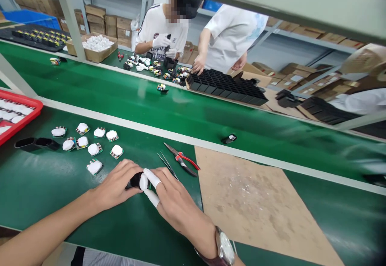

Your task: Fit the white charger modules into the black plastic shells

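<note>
My left hand (116, 185) is wrapped round a small black plastic casing (133, 180) at the front of the green bench. At its right end, my right hand (181, 207) pinches a small circuit board with a white pad (144, 182) between thumb and finger, both in white finger cots. The board is up against the casing's opening; how deep it sits inside is hidden. Several similar white-topped circuit boards (94, 167) lie beyond my left hand. Two black casings (46, 143) lie side by side farther left. Tweezers (167, 163) and red-handled pliers (181, 158) rest beyond my right hand.
A cardboard sheet (253, 201) covers the bench at right. At far left stands a red tray (37, 109) of white-topped parts. A green conveyor belt (120, 89) crosses behind, carrying a black casing (229, 138). Two people work beyond it, near a black grid of casings (226, 89).
</note>
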Motion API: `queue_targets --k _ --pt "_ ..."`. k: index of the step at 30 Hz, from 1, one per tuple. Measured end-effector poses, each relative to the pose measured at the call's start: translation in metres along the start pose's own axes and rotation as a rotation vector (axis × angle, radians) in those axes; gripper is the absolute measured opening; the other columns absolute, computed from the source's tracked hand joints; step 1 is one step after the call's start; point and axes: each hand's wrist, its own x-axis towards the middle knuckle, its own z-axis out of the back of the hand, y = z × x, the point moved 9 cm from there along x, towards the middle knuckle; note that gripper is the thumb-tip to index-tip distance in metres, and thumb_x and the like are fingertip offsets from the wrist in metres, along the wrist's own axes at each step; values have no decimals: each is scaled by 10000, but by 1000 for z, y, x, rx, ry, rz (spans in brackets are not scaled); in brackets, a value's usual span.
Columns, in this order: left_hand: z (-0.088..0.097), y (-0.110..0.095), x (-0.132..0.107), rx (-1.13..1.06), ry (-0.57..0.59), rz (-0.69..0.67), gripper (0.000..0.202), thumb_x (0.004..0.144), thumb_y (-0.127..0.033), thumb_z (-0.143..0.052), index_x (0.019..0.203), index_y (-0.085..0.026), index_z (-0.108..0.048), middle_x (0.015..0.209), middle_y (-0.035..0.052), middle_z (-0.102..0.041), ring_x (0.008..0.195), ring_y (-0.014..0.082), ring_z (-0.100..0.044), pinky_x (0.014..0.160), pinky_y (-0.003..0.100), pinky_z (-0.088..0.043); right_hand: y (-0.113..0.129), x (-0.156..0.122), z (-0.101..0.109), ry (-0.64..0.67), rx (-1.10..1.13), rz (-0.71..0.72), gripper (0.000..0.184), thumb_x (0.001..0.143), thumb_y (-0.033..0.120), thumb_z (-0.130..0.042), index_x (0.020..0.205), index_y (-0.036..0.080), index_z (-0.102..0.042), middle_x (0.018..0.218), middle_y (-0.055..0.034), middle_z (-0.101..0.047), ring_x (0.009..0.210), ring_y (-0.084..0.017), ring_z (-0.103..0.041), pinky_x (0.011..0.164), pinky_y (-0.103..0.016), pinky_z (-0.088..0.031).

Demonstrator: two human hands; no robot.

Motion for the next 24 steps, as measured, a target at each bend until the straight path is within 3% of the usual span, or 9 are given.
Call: queue_targets --k 3,9,16,24 --pt "-2 1 0 -19 8 5 365 1012 -271 -688 1347 -248 -546 1252 92 -669 1178 284 -586 1006 441 -541 4 -2 1 -26 -52 27 309 1023 49 -383 1255 101 -580 1207 -194 -667 1070 -299 -607 851 -465 -648" --pt "-3 1 -1 -53 24 24 350 1021 -248 -670 1340 -241 -527 1265 100 -636 1187 283 -561 1025 448 -532 4 -1 -1 0 -49 -5 485 1018 46 -372 1498 66 -437 1207 -197 -676 1077 -301 -619 863 -464 -657" --pt "-2 -1 -3 -59 27 0 379 1018 -212 -654 1368 -234 -511 1281 107 -632 1205 291 -561 1027 464 -534 10 2 -5 30 -92 33 488 954 -6 -398 1428 53 -500 1231 -219 -662 1078 -320 -611 855 -473 -652" --pt "-5 4 -3 -127 72 40 388 1015 -282 -697 1350 -234 -508 1267 97 -621 1196 279 -556 1013 450 -537 3 4 0 90 41 -18 569 979 23 -423 1544 71 -365 1223 -197 -645 1081 -309 -604 881 -484 -651"
